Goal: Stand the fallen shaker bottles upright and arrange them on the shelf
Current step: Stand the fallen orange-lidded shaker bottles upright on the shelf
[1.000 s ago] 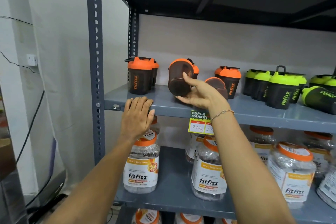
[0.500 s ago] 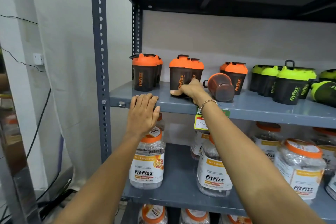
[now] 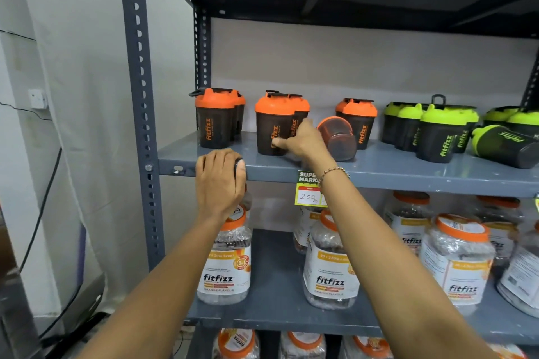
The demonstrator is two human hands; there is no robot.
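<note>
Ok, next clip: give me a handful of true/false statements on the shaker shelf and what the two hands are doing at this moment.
1. An orange-lidded shaker lies on its side on the shelf. True.
2. The left hand holds a shaker. False: it rests on the shelf's front edge.
3. The right hand touches the upright orange shaker. True.
4. Every green-lidded shaker stands upright. False: one green shaker at the right lies on its side.
5. The price tag hangs from the shelf edge. True.

fitfizz jars (image 3: 224, 265) below, price tag (image 3: 308, 189), wall cable (image 3: 43, 207)
</note>
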